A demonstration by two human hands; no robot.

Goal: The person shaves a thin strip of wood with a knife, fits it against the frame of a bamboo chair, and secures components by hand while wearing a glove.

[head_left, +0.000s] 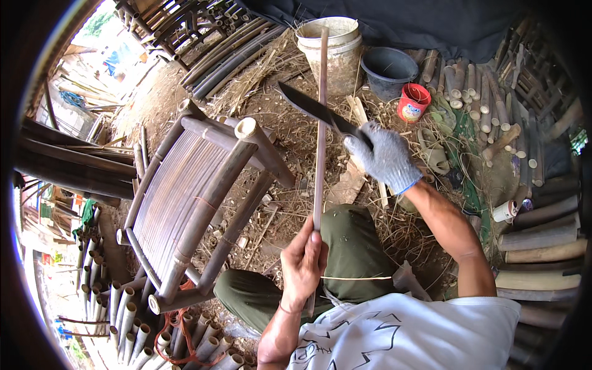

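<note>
My left hand [303, 262], bare, grips the lower end of a long thin bamboo strip [320, 123] that stands nearly upright and reaches up toward the white bucket. My right hand [385, 157] wears a grey knit glove with a blue cuff and is shut on the handle of a dark machete [311, 106]. The blade points up and left and lies against the strip about a third of the way down it. My knee in olive trousers [351, 246] sits just under the strip.
A half-built bamboo chair frame [191, 203] lies to my left. A white bucket [333, 46], a dark tub [388, 68] and a red cup [413, 102] stand at the back. Cut bamboo sections are piled at right [542, 237] and lower left [129, 314]. Shavings cover the ground.
</note>
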